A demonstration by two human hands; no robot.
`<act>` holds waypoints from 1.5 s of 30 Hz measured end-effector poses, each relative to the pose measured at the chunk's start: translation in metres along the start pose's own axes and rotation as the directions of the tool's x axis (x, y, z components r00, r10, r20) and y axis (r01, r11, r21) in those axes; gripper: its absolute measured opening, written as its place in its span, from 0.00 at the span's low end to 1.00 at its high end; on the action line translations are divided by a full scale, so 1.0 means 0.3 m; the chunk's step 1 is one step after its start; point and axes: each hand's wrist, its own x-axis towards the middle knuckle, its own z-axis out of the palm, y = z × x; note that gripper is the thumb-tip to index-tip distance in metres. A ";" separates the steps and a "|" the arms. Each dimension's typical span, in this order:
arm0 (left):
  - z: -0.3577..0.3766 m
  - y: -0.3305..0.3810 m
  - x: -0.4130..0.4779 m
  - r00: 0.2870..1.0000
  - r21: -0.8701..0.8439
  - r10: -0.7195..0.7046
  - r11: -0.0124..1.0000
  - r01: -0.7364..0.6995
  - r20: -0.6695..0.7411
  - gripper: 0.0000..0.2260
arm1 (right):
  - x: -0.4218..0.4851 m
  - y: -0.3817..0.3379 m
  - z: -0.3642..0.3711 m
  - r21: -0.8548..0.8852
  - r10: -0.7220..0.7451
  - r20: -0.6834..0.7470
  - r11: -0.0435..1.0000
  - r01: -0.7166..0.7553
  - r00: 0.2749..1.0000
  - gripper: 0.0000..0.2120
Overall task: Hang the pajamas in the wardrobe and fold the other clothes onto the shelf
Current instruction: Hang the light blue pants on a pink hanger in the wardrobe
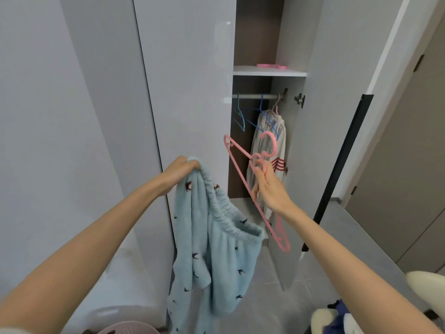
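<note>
Left hand (179, 171) grips pajamas (216, 256), right hand (267, 189) grips hanger (280, 233); wardrobe (255, 32) holds white garment (260, 131).

Fleecy pajamas (216, 256); plastic hanger (255, 186)

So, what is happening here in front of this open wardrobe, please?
A person stands at the open wardrobe. The left hand grips light blue pajama pants by the waistband, so they hang down. The right hand holds a pink hanger, tilted, not yet put into the pants. On the rail a white garment hangs beside an empty blue hanger.
</note>
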 end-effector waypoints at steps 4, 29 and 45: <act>-0.027 -0.029 0.001 0.998 -0.118 -0.055 0.992 0.050 -0.034 0.08 | -0.005 -0.001 0.014 -0.002 0.100 -0.046 0.995 -0.100 0.994 0.13; -0.143 -0.077 -0.067 0.981 0.344 0.193 0.922 -0.177 -0.011 0.24 | 0.065 -0.007 -0.013 -0.063 0.240 -0.101 0.967 -0.247 0.966 0.25; -0.013 0.020 -0.082 0.934 0.166 0.298 0.929 -0.332 0.198 0.28 | 0.049 -0.086 0.060 -0.240 0.136 -0.011 0.962 -0.134 0.991 0.21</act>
